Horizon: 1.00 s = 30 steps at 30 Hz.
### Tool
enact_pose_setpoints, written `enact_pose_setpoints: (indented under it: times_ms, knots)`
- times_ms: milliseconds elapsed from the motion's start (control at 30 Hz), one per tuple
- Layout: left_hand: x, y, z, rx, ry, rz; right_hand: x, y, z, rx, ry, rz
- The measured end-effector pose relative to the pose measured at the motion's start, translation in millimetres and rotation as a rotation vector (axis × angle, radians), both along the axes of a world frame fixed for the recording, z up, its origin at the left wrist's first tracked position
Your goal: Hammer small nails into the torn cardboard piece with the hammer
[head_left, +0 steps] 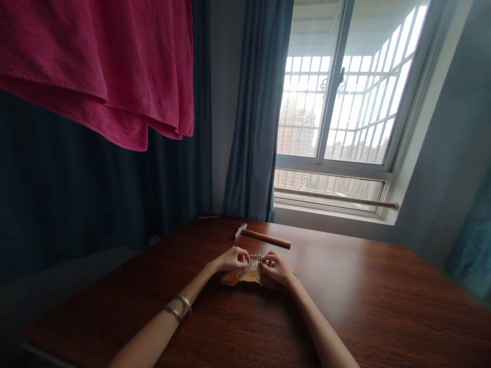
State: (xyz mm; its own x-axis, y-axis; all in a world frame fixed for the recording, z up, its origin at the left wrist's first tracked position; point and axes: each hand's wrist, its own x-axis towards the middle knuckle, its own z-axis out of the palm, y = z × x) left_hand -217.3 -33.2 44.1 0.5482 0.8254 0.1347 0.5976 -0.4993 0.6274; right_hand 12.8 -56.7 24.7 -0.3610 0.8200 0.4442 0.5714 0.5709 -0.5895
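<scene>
Both of my hands are at a small yellow-and-white patterned piece (251, 276) on the brown wooden table (364, 286). A row of thin, light prongs stands along its far edge; its exact kind is too small to make out. My left hand (235, 259) has its fingers closed in a pinch at the left end of the prongs. At the right end, my right hand (276, 267) is also closed, thumb and fingers together. The fingers partly cover both ends of the piece. Just beyond my hands lies a hammer (266, 238) with a wooden handle, its metal head to the left.
A pink towel (115, 76) hangs at the upper left before dark blue curtains (253, 112). Behind the table's far edge is a sliding window (320, 102) with bars outside. A rail (337, 197) crosses its lower part.
</scene>
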Motion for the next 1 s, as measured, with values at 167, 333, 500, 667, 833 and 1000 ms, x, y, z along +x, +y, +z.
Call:
enact_pose_setpoints:
  times_ms: [167,333,500,667,833,1000]
  knots:
    - [0.6,3.7,-3.0,-0.051,-0.049,0.012,-0.8,-6.3,3.0,0.068,-0.110,0.043]
    - [-0.5,5.9,-3.7,-0.093,-0.080,0.026,-2.6,-3.4,-1.4,0.087,-0.118,-0.010]
    - [-1.2,3.4,-1.0,-0.120,-0.151,0.017,-2.6,3.7,-7.2,0.046,-0.032,-0.044]
    - [-2.3,2.7,3.5,-0.253,-0.251,0.010,-3.1,13.6,-12.7,0.006,0.048,-0.124]
    - [-0.3,12.9,-6.6,-0.296,-0.377,0.186,-4.9,21.8,-20.3,0.003,0.086,-0.225]
    - [5.3,22.0,-24.9,-0.237,-0.325,0.372,-6.0,25.9,-25.6,0.005,0.068,-0.306]
